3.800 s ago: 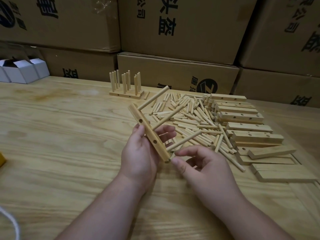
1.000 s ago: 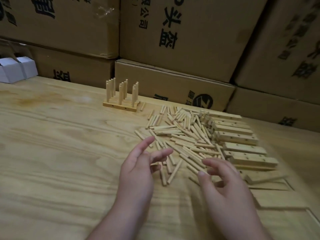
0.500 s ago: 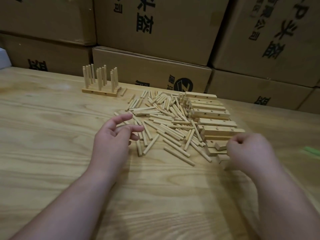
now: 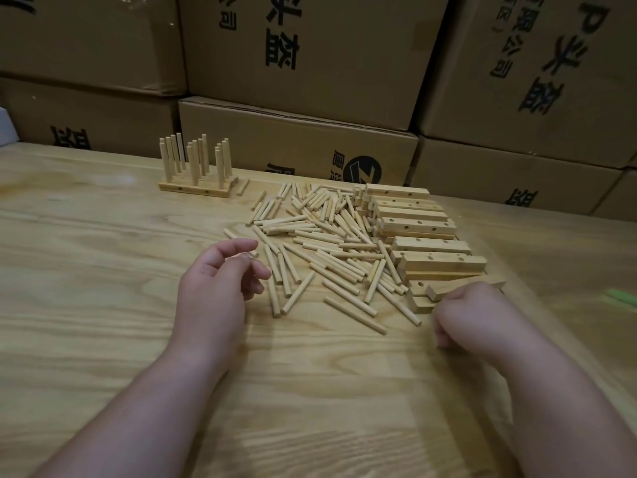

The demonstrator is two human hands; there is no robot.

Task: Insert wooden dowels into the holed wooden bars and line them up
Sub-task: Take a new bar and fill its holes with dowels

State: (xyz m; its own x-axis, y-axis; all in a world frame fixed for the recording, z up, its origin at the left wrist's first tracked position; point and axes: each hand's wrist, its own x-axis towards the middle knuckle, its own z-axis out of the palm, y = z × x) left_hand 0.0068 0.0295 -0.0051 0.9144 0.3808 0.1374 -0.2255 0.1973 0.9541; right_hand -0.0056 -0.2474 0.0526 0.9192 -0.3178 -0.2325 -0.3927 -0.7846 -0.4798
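Now your left hand (image 4: 215, 281) hangs loose and empty – the dowelled bar it held is gone from it. Your right hand (image 4: 462, 315) has moved to the nearest holed bar (image 4: 448, 289), fingers curled; grip unclear. Loose dowels (image 4: 320, 243) lie between your hands – next bar starts.

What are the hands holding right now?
The left hand holds nothing. The right hand is curled by the nearest bars; its fingers are hidden, so a grip cannot be told.
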